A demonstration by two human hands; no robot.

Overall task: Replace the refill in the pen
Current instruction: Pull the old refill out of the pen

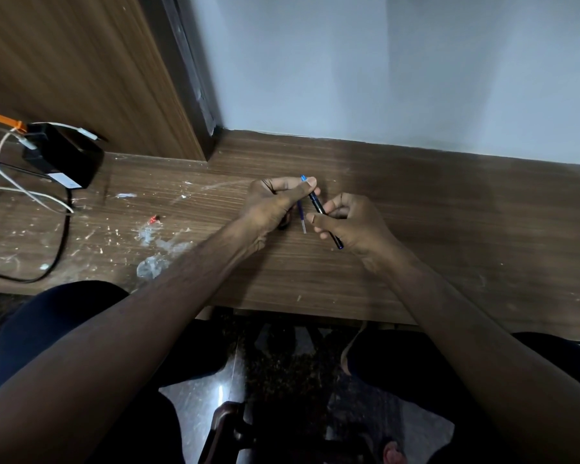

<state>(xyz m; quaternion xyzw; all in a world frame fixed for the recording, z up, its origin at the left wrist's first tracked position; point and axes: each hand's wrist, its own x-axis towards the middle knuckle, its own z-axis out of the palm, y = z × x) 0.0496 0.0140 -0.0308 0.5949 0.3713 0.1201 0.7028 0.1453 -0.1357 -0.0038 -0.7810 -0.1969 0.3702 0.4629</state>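
dark pen (319, 206) slants above the wooden counter (449, 229), its blue tip pinched in the left hand (275, 202), its barrel pinched by the right hand (352, 222); a refill (301, 218) hangs beneath. no writing readable.

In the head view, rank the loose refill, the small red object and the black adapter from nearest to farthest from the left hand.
From the left hand:
1. Loose refill, just to its right, hanging below its fingers.
2. Small red object, on the desk to its left.
3. Black adapter, far left, near the cables.

both forearms bare, no sleeves; dark navy trousers (47, 316) over knees.
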